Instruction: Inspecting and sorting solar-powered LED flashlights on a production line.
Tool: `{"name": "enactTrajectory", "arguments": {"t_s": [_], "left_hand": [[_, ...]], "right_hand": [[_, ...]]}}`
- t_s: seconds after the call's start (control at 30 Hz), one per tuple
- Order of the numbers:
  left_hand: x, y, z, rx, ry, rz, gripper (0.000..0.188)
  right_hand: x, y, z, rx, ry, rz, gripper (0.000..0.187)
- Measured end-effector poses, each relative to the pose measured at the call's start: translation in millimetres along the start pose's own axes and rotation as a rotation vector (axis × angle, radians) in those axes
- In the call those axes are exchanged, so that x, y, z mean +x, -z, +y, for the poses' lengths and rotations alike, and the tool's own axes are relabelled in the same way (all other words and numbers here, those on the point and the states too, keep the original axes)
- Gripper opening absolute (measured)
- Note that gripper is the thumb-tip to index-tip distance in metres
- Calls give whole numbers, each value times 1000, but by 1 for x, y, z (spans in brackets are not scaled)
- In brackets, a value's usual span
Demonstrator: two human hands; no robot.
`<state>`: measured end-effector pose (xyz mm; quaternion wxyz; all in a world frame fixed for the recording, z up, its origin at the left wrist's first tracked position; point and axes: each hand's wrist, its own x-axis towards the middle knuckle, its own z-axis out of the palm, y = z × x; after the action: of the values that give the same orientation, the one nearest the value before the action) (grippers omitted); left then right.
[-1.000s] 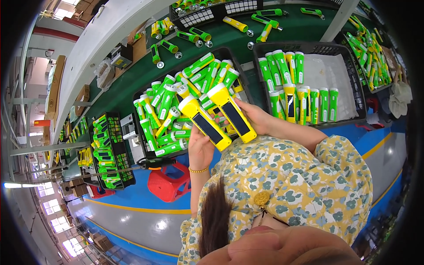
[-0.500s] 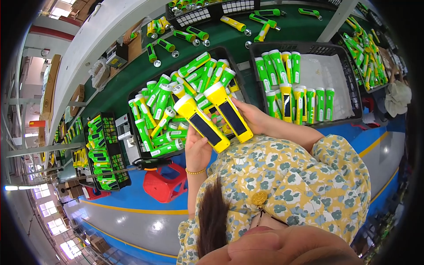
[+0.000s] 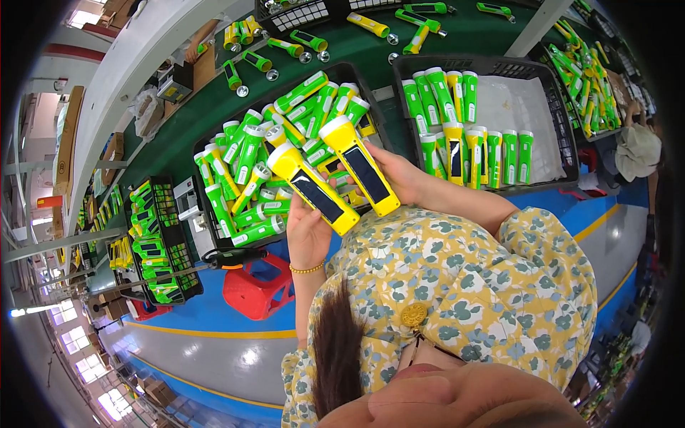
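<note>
Two yellow flashlights with white heads are held side by side, their dark panels facing up. My left hand [image 3: 307, 237] is closed around the lower body of the left flashlight [image 3: 316, 194]. The right flashlight [image 3: 366, 175] is gripped along its side by my right hand [image 3: 397, 175], whose fingers are partly hidden behind it. Both heads point away from me, tilted to the left. Beyond them a black crate [image 3: 351, 71] is piled with green and yellow flashlights. To its right, a second black crate [image 3: 492, 65] holds flashlights in two rows at its left and front, on a pale liner.
Unfinished flashlight bodies with loose silver reflectors [image 3: 305, 57] lie on the green bench. Another crate [image 3: 193, 260] of green flashlights stands at the left, near a red stool [image 3: 250, 296]. Another person's hand [image 3: 193, 53] shows at the far left; a person sits at the far right.
The whole scene has shifted slightly left and up in the view. Both flashlights stay in my hands, with almost the same pose.
</note>
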<state>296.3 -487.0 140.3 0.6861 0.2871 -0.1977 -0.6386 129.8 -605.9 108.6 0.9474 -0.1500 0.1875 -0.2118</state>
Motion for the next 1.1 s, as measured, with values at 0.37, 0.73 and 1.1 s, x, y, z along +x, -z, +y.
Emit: {"name": "enactTrajectory", "arguments": {"t_s": [0.37, 0.73, 1.1], "left_hand": [[-2, 17, -14, 238, -109, 21, 53], [-3, 12, -12, 265, -171, 96, 45], [-8, 12, -13, 802, -292, 240, 43]], "right_hand": [[-1, 10, -7, -804, 486, 52, 37], [-34, -37, -53, -1014, 697, -67, 52], [-39, -36, -51, -1518, 646, -344, 55]]}}
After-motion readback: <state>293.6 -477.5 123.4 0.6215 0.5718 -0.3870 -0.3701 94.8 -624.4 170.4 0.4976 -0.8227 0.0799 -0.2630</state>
